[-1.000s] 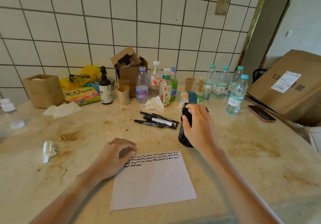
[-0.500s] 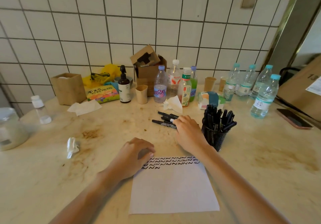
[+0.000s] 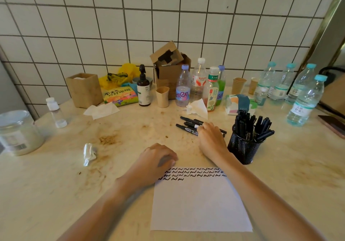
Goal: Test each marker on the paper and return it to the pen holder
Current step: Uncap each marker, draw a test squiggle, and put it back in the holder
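Note:
A white paper lies at the table's near edge, with rows of black squiggles along its top. My left hand rests on its top left corner, fingers curled under. Several black markers lie loose on the table beyond the paper. My right hand lies on their right ends, fingertips curled down onto one marker; a firm grip is not visible. The black mesh pen holder stands just right of that hand, filled with several black markers.
Bottles and paper cups line the back by the tiled wall, with water bottles at right. A crumpled tissue lies left. A jar stands far left, a phone far right.
My right hand left the pen holder and moved left onto the loose markers. The view shifted left, and my left hand stayed on the paper.

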